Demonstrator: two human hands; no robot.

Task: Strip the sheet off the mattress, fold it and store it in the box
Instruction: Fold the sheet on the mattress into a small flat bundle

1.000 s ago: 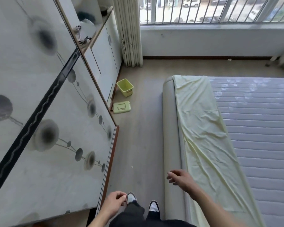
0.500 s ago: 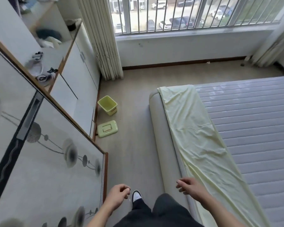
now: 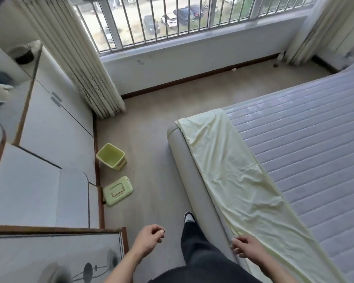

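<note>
We see both our forearms bare, with no sleeves reaching the wrists, and nothing worn on our left hand (image 3: 149,238) or our right hand (image 3: 246,247): no rings, no watch, no gloves. Nearest the bed frame (image 3: 194,176) our trousers (image 3: 194,248) are black and loose, falling straight to the ankle. Below them one shoe (image 3: 189,217) shows, white on the toe with dark edging.

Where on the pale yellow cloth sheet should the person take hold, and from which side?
Probably its near long edge, beside the right hand. The pale yellow cloth sheet lies as a narrow strip along the grey quilted mattress edge, so pinch it from the floor side, fingers from above.
</note>
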